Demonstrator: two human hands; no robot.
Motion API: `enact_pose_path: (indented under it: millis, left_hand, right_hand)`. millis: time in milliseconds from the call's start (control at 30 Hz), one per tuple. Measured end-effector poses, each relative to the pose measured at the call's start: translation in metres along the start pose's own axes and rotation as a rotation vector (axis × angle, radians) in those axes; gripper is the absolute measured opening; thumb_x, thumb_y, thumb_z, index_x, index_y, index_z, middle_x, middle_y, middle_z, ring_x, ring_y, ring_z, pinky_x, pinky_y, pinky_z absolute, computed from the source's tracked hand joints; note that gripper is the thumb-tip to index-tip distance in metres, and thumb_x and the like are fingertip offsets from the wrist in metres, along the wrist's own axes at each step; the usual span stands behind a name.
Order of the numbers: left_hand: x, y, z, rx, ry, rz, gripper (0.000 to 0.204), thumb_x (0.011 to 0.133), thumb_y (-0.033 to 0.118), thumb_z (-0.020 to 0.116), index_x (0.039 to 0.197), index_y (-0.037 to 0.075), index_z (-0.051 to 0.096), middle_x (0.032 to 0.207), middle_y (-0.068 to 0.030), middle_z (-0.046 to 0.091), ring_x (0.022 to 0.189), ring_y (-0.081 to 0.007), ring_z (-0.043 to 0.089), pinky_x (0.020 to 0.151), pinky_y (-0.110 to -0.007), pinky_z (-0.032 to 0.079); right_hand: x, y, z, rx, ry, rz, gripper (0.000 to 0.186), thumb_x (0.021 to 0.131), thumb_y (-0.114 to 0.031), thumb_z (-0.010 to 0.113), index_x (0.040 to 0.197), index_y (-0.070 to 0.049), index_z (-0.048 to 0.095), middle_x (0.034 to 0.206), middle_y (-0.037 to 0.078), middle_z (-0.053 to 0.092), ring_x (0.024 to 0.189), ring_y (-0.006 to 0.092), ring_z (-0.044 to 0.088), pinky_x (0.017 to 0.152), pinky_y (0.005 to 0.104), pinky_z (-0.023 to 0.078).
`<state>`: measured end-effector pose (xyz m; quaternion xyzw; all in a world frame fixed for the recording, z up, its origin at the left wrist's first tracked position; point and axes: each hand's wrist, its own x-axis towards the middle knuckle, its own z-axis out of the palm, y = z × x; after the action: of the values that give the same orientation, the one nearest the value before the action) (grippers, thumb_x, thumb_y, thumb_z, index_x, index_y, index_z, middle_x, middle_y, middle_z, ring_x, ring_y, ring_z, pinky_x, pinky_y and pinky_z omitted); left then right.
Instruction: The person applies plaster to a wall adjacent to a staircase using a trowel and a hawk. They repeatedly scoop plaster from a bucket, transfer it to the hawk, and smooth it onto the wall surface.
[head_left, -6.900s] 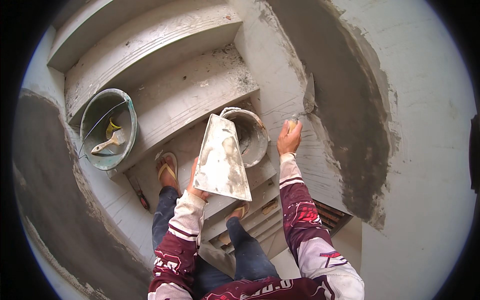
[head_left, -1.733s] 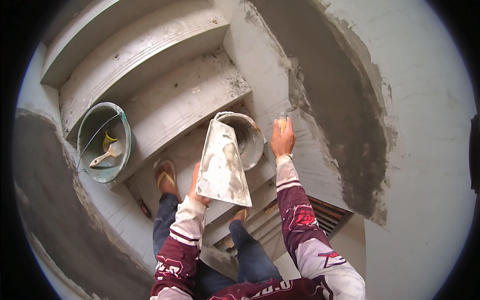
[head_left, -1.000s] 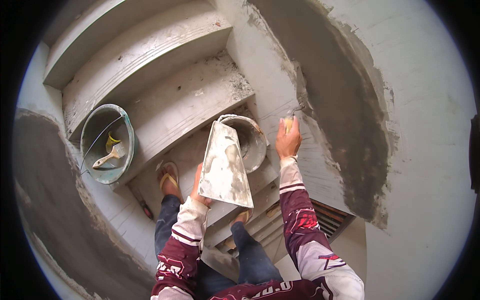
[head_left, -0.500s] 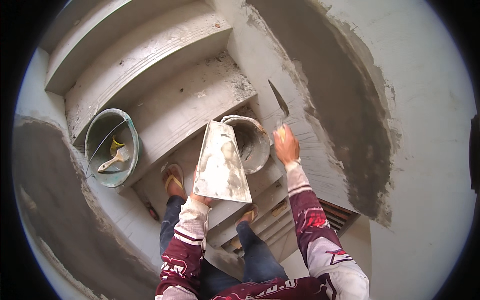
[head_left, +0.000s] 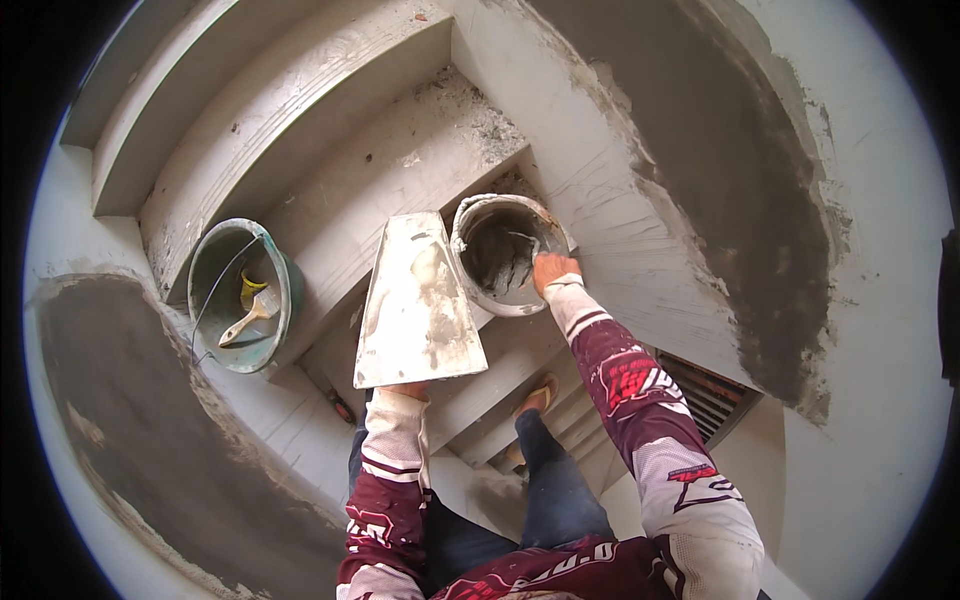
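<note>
My left hand (head_left: 408,390) holds up a pale, mortar-smeared plastering hawk (head_left: 420,300) from beneath; its flat face tapers toward the far end, and most of the hand is hidden under the board. Just right of the hawk stands a bucket (head_left: 480,293) with wet grey mortar (head_left: 490,255) inside. My right hand (head_left: 556,270) is closed at the bucket's right rim, around a trowel whose blade dips into the bucket and can hardly be made out.
A green bucket (head_left: 292,300) at left holds a paintbrush (head_left: 250,318) and something yellow. Concrete steps (head_left: 350,160) rise beyond. Dark fresh plaster patches cover the right wall (head_left: 730,170) and left wall (head_left: 140,420). A slatted grate (head_left: 705,395) lies at lower right.
My right hand has brought the trowel from beside the right wall down and left into the mortar bucket. The hawk has shifted slightly left in the view.
</note>
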<state>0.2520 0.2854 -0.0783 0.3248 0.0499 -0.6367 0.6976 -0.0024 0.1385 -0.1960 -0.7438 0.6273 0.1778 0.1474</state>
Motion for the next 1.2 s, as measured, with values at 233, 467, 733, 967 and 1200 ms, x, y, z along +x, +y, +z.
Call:
enact_pose_path:
  millis: [233,467,733,967,1200]
  left_hand:
    - [-0.002,0.007,-0.012,0.123,0.099,0.056,0.044,0.096,0.024,0.055,0.134,0.002,0.045,0.127,-0.0109,0.056,0.111,-0.0217,0.058,0.093,-0.035,0.051]
    - [-0.005,0.009,-0.016,0.152,0.110,0.070,0.044,0.096,0.023,0.055,0.134,0.002,0.045,0.127,-0.0113,0.056,0.111,-0.0214,0.058,0.092,-0.035,0.051]
    - [0.002,0.012,-0.013,0.196,0.111,0.098,0.044,0.096,0.022,0.055,0.134,0.002,0.045,0.127,-0.0117,0.056,0.111,-0.0211,0.058,0.092,-0.034,0.052]
    - [0.009,0.010,-0.011,0.202,0.078,0.098,0.043,0.095,0.018,0.056,0.134,0.001,0.046,0.126,-0.0131,0.057,0.110,-0.0205,0.058,0.090,-0.032,0.052]
    - [0.012,0.009,-0.005,0.198,0.092,0.088,0.042,0.096,0.018,0.055,0.133,0.001,0.046,0.126,-0.0127,0.057,0.108,-0.0206,0.059,0.090,-0.033,0.053]
  right_hand:
    - [-0.010,-0.010,0.020,-0.059,-0.218,-0.127,0.023,0.085,-0.015,0.052,0.095,-0.007,0.071,0.096,0.018,0.070,0.092,0.0334,0.068,0.079,0.0420,0.055]
    - [0.001,-0.012,0.002,0.003,-0.212,0.004,0.023,0.085,-0.016,0.054,0.097,-0.007,0.070,0.100,0.018,0.069,0.097,0.0323,0.067,0.082,0.0425,0.053]
    - [-0.004,-0.025,-0.004,-0.041,-0.393,-0.079,0.028,0.084,-0.020,0.056,0.104,-0.006,0.070,0.106,0.018,0.068,0.103,0.0323,0.065,0.087,0.0424,0.052]
    - [0.004,0.027,-0.011,0.389,-0.725,-0.199,0.036,0.082,-0.033,0.059,0.079,0.002,0.068,0.073,0.015,0.068,0.061,0.0245,0.066,0.057,0.0374,0.052]
    - [-0.072,0.071,-0.009,1.262,-0.746,0.122,0.033,0.090,-0.031,0.059,0.103,-0.001,0.064,0.074,0.005,0.063,0.049,0.0111,0.054,0.043,0.0260,0.047]
